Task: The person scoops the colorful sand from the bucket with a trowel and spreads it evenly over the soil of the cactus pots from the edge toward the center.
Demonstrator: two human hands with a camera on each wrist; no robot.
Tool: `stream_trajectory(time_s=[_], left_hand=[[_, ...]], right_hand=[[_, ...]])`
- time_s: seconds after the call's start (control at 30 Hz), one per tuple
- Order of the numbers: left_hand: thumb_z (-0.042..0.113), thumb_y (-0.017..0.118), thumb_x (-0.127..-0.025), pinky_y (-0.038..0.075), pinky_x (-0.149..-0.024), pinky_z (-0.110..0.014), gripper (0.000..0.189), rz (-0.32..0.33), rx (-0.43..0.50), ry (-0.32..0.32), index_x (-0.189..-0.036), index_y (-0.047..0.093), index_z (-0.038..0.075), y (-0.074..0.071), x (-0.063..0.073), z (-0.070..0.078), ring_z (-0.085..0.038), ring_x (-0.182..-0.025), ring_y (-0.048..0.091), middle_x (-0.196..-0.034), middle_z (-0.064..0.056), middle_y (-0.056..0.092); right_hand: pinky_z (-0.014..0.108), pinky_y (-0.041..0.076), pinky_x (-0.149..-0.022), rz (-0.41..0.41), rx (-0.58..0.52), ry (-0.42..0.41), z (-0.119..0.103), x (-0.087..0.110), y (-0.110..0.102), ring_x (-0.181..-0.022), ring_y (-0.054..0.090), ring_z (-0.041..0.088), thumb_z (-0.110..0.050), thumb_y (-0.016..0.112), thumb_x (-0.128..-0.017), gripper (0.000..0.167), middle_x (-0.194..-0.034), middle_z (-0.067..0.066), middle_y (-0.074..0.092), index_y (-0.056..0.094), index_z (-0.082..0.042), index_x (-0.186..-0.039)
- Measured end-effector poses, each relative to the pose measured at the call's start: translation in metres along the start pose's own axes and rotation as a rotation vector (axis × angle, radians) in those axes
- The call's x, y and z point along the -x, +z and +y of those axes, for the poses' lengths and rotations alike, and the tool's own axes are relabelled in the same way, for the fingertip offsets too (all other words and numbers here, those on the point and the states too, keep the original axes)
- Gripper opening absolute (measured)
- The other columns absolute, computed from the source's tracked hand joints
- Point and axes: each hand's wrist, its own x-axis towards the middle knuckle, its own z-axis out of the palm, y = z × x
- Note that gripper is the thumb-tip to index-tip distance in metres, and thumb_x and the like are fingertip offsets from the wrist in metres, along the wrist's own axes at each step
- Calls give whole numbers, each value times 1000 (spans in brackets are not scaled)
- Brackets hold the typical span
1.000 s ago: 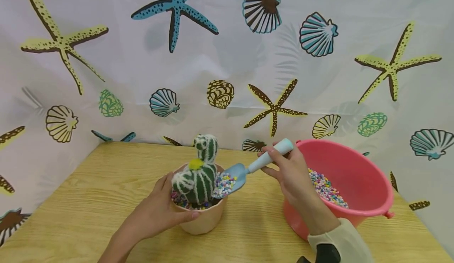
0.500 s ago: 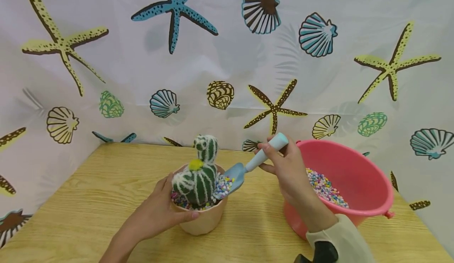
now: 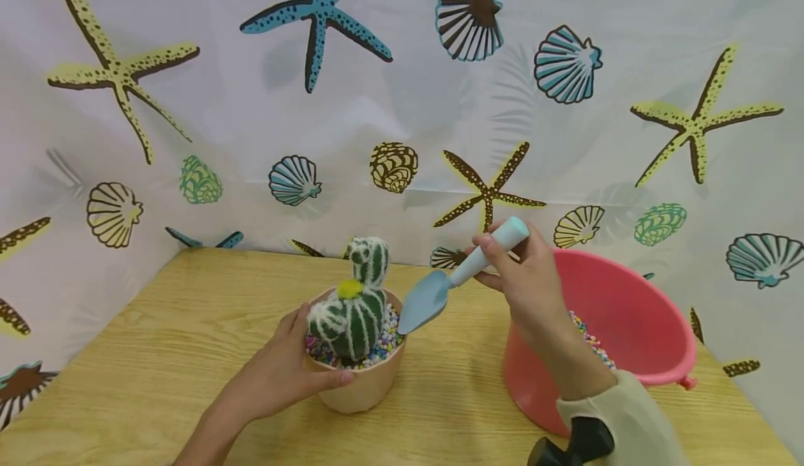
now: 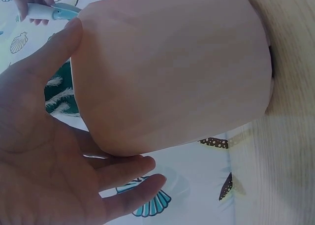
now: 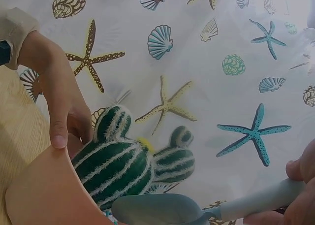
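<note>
A green felt cactus [image 3: 354,323] with white stripes and a yellow flower stands in a peach pot [image 3: 361,389]. Colourful pebbles [image 3: 388,340] surround its base. My left hand [image 3: 276,375] grips the pot from the left, its thumb on the near rim; in the left wrist view, the left hand [image 4: 59,151] spans the pot's smooth side [image 4: 172,72]. My right hand [image 3: 527,277] holds a light blue trowel [image 3: 426,302] by its pale handle. The blade, bare of pebbles, tips downward just over the pot's right rim. In the right wrist view, the trowel blade [image 5: 157,208] hangs beside the cactus [image 5: 118,166].
A pink bucket [image 3: 634,312] stands at the right of the wooden table [image 3: 188,333], partly behind my right forearm, with more pebbles [image 3: 590,340] inside. A white sheet [image 3: 402,117] printed with starfish and shells hangs behind and beside the table.
The pebbles on the trowel have gone into the pot, and the blade is now bare. My right hand has lifted the trowel slightly up and right. The left hand keeps its grip.
</note>
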Motion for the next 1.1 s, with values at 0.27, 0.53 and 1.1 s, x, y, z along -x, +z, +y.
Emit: stream_trajectory(time_s=[0.27,0.53,1.1], left_hand=[[56,75,-74,39,-95,-67,112,-12,29,5,-154,7,18,2,0,-3,-57,-127,36,-148,-34,21],[56,74,-74,40,-94,-65,110,-3,25,17,-154,8,20,1,0,-3,-55,-126,39,-149,-33,19],[60,71,-75,38,-98,-64,117,-22,-9,-30,-153,4,4,-1,2,0,-54,-129,36,-149,-35,18]], right_hand=[[49,51,-91,-29,-3,-3,18,-1,13,-99,64,15,-2,47,-98,19,-109,17,55,42,6,-115],[44,54,-87,-11,18,-27,13,1,13,-94,65,12,-3,49,-98,17,-105,16,57,43,4,-113],[34,58,-79,-12,40,-13,8,2,-1,-87,67,7,-5,51,-97,18,-100,12,58,44,4,-110]])
